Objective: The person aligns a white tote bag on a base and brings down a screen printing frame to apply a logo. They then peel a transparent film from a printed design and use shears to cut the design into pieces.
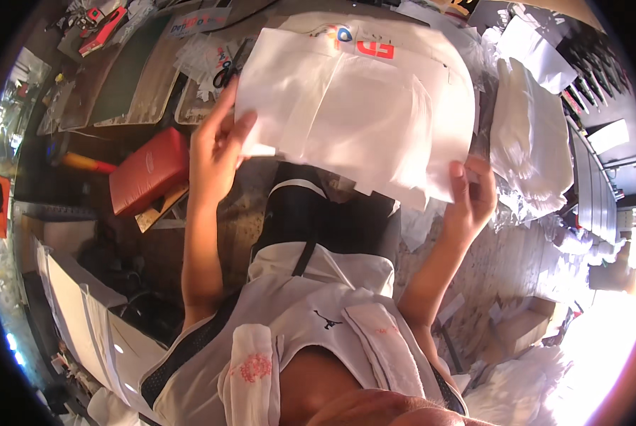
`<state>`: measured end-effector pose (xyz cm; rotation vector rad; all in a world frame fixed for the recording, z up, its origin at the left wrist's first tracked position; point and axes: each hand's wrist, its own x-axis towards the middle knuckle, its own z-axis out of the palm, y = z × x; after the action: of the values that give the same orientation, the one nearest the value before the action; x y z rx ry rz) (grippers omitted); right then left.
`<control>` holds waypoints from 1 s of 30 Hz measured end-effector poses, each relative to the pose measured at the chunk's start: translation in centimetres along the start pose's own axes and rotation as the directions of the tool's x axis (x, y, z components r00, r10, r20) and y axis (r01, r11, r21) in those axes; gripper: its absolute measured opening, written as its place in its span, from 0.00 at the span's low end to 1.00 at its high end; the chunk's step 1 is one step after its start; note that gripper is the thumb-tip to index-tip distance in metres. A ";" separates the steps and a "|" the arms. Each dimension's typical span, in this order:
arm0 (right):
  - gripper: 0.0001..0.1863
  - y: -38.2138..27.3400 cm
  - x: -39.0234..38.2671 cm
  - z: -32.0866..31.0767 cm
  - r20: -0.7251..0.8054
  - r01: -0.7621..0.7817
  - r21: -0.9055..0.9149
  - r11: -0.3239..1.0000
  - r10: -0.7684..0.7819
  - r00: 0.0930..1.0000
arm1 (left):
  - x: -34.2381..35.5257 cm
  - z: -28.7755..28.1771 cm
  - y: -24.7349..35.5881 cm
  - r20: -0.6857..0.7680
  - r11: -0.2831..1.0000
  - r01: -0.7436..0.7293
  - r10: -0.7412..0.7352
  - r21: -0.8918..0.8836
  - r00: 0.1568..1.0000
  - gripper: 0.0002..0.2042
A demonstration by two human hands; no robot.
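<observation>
A wide, flat white sheet [360, 113], perhaps a bag, is stretched out in front of me above my lap. Coloured lettering is printed along its far part, and creases run down its middle; whether it is paper or thin plastic I cannot tell. My left hand [218, 145] pinches its left edge between thumb and fingers. On the other side, my right hand [472, 188] grips the near right corner, thumb on top. Just beyond my left fingers, dark scissor handles [223, 75] show. The sheet hides the table part beneath it.
A thick stack of white sheets [531, 135] lies to the right, wrapped partly in clear plastic. A red box [149, 172] stands left of my left forearm. Boards [129, 78] lean at the back left. A cardboard box [524, 326] sits low on the right.
</observation>
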<state>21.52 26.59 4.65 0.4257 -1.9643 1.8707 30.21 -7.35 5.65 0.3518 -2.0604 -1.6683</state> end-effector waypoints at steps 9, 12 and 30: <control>0.07 1.2 -2.3 0.3 -0.056 -0.223 -0.270 0.937 0.215 0.975 | -1.6 0.3 -3.8 0.059 0.982 0.165 -0.171 0.096 0.983 0.21; 0.07 2.1 -1.4 0.8 -0.049 -0.152 -0.373 0.915 0.144 0.988 | -0.6 0.9 -3.7 0.008 0.978 0.094 -0.098 0.188 0.995 0.19; 0.12 2.1 -0.5 0.8 0.113 0.006 -0.644 0.765 0.087 0.990 | -0.3 3.6 -3.8 0.057 0.536 -0.314 0.441 0.784 0.896 0.20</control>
<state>20.94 25.91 2.56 0.2993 -2.5585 1.0761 28.32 -5.05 1.37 0.2463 -2.4192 -0.3857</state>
